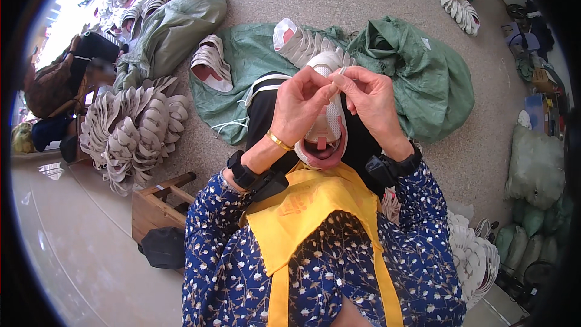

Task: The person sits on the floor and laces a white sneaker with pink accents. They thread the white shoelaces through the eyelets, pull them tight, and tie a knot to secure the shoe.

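A white sneaker upper (327, 122) with a pink lining lies over my lap, its ankle opening towards me and its toe away. Above its middle, my left hand (302, 102) has thumb and forefinger pinched together. My right hand (369, 98) is pinched around a thin white lace (342, 71), and the fingertips of both hands nearly meet. Whether the left fingers also grip the lace is hidden. Just past the toe, a row of nested white uppers (302, 45) rests on green sacking.
Left of me are a large heap of grey-white uppers (130, 127) and a wooden stool (158, 206). Green sacks (417, 79) lie ahead, with a small stack of uppers (212, 63) on the sacking. More uppers (472, 260) are at my right. Another person sits far left.
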Demonstrator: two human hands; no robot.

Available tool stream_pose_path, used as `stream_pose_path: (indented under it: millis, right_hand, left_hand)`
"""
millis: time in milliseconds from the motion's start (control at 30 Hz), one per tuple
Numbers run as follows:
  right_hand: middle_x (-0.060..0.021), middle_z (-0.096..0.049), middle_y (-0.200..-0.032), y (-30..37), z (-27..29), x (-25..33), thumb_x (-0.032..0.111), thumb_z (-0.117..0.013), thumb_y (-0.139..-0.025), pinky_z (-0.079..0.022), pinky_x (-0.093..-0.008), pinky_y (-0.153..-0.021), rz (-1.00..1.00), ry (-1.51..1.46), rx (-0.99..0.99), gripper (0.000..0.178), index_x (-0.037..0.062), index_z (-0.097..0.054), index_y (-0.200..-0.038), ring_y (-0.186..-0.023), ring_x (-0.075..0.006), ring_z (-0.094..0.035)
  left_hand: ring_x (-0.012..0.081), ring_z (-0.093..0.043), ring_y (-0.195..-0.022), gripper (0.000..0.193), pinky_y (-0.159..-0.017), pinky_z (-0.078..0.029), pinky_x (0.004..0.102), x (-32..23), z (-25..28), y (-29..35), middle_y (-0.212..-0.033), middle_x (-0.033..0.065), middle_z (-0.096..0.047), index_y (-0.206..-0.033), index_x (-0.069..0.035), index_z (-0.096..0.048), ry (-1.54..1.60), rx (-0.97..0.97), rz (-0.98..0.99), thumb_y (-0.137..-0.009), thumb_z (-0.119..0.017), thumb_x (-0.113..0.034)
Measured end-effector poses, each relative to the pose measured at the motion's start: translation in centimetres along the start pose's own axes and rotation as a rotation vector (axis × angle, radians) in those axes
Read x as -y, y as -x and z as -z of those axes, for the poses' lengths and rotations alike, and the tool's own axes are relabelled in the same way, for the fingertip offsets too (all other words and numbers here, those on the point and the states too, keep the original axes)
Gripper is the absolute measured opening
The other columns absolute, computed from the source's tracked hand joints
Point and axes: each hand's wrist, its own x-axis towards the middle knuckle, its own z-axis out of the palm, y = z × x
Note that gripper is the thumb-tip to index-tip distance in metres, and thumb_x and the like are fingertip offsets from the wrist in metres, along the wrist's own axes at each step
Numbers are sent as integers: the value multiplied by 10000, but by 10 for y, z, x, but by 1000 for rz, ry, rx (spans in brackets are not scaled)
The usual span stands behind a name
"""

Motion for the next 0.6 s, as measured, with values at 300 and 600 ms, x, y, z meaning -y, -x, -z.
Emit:
stream_pose_path:
  millis: [300,600]
  right_hand:
    - [-27,-748,-832,-11,-3,21,151,-646,-1026,-451,-200,-485,119,125,174,149,15,-691,-986,-538,-35,-582]
    - [-29,-693,-799,-15,-1,113,127,-628,-1040,-470,-214,-497,401,148,185,134,15,-689,-996,-560,-57,-592]
  left_hand:
    - [342,-619,-998,513,-953,-492,451,23,36,-2,-1067,111,-661,-1143,-46,-608,-770,20,-413,-728,-862,-207]
    - [322,-619,-1040,484,-917,-430,441,30,35,-9,-1037,107,-664,-1107,-81,-573,-877,78,-359,-731,-833,-237]
